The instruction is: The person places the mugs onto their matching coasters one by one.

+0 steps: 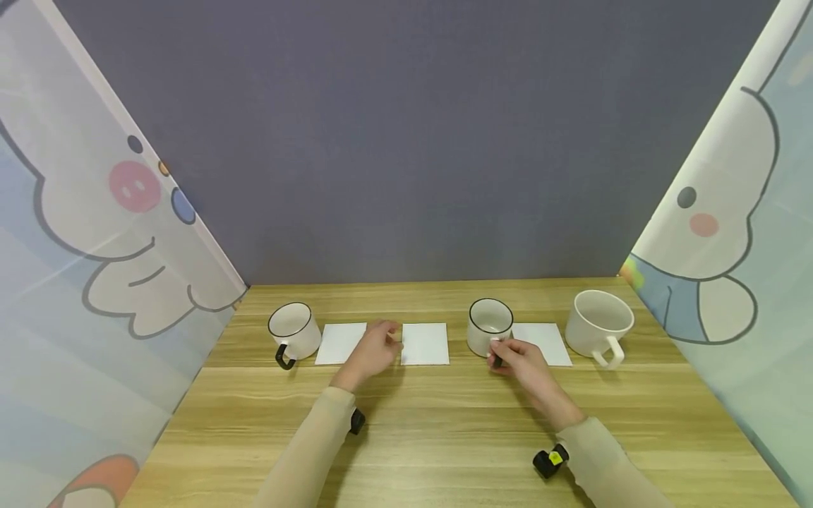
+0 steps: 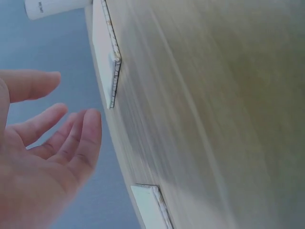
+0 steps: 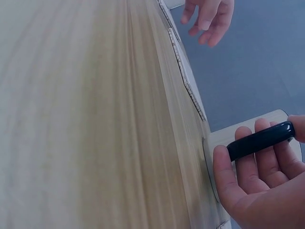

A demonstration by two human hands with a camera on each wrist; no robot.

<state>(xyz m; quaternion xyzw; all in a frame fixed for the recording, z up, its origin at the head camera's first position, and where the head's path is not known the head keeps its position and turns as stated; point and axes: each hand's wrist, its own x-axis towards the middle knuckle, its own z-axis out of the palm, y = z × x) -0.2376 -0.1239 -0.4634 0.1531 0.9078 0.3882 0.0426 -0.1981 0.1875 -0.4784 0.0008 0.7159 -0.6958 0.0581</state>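
Step in hand, as we judge it: handling the black-rimmed mug [image 1: 490, 328] by its black handle [image 3: 262, 140]. It's upright on/just over the wood-grain table [image 1: 432, 423], between the middle white square [image 1: 425, 343] and the R white square [image 1: 543, 343], nearer the latter; can't tell if the base touches.

To do it well: we want a firm pinch, since all wt hangs off one side & the mug could tip away from us. Keep rim level. Any sideways move calls for a small lift 1st, as the squares have some thickness and the base could snag an edge. Set down base-flat, then let go. Watch clearance to the all-white mug [image 1: 598, 324] on the R.

Pose: R hand [image 1: 522, 363] comes in from the near side, fingers & thumb clamped on the handle, thumb at one end, fingertips along it. L hand [image 1: 376, 347] hovers about the gap betw. the L white square [image 1: 336, 343] & the middle one; thumb & fingers apart, loosely curved, nothing held. L mug [image 1: 295, 331] stands apart, untouched.
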